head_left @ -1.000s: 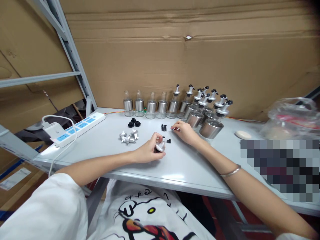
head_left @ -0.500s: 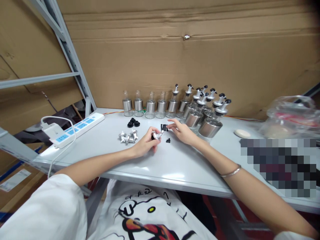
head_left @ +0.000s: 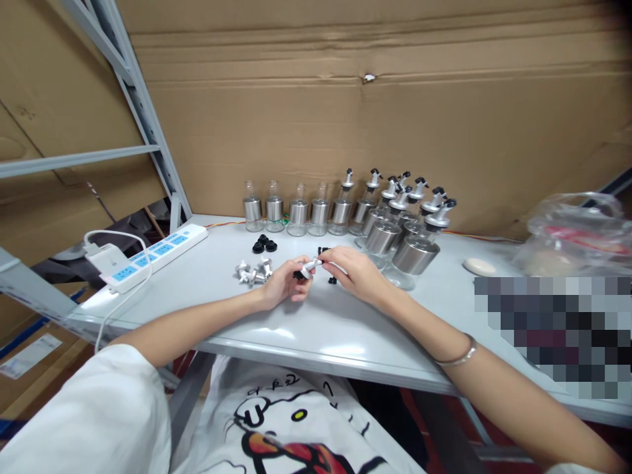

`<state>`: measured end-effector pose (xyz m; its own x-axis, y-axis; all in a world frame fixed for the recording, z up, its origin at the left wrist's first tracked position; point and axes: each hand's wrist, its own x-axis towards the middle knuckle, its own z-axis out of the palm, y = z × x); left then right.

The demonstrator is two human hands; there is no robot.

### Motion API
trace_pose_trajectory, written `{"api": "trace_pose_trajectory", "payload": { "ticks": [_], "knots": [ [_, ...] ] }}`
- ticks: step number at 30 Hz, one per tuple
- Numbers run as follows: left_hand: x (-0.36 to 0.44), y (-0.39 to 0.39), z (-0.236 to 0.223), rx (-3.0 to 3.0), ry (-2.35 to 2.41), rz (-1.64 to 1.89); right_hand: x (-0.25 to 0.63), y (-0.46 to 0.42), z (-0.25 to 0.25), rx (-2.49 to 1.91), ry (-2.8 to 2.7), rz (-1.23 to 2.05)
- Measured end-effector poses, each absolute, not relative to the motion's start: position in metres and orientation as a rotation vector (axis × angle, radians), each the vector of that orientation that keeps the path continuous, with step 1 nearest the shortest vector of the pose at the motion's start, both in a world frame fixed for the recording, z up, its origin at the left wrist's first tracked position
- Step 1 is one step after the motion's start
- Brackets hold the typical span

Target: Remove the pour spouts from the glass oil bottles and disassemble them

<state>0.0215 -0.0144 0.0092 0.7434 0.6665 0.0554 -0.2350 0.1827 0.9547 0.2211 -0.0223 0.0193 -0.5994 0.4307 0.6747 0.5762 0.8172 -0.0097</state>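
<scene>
My left hand (head_left: 286, 284) is closed round a silver bottle pourer (head_left: 309, 266) with a black stopper at its base. The spout points right, toward my right hand (head_left: 353, 270). Thumb and fingertips of that hand are pinched at the spout's tip, where a small black piece shows, mostly covered. Just behind the right fingers lie small black tubes (head_left: 323, 250), partly hidden. Tiny black caps (head_left: 332, 280) sit below those fingers. Left of my left hand is a cluster of silver pourer tops (head_left: 254, 271), with black stoppers (head_left: 263, 244) behind them.
Several bottles with steel sleeves (head_left: 299, 214) line the back of the table, without tops. To their right stand bottles fitted with pourers (head_left: 417, 253). A power strip (head_left: 158, 257) lies at left. A pale oval object (head_left: 479, 266) and a plastic bag (head_left: 577, 230) are at right.
My right hand has moved left from the black tubes to the pourer's tip, its fingers closing into a pinch. The pourer stays in my left hand, its spout now turned more toward the right.
</scene>
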Motion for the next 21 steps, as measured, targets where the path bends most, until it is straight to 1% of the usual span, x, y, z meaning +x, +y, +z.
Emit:
{"api": "trace_pose_trajectory", "payload": {
  "ticks": [7,14,21],
  "knots": [
    [0.0237,-0.0162,0.0081,1.3,0.408,0.737,0.2176,-0.0227,0.0188,-0.695,-2.25,-0.13],
    [0.0246,-0.0145,0.0044,1.458,0.364,0.831,0.2159,-0.0266,0.0227,-0.884,-2.192,0.209],
    [0.0261,-0.0213,0.0079,1.604,0.467,0.905,0.2159,-0.0296,0.0284,-0.919,-2.171,0.347]
  ]
}}
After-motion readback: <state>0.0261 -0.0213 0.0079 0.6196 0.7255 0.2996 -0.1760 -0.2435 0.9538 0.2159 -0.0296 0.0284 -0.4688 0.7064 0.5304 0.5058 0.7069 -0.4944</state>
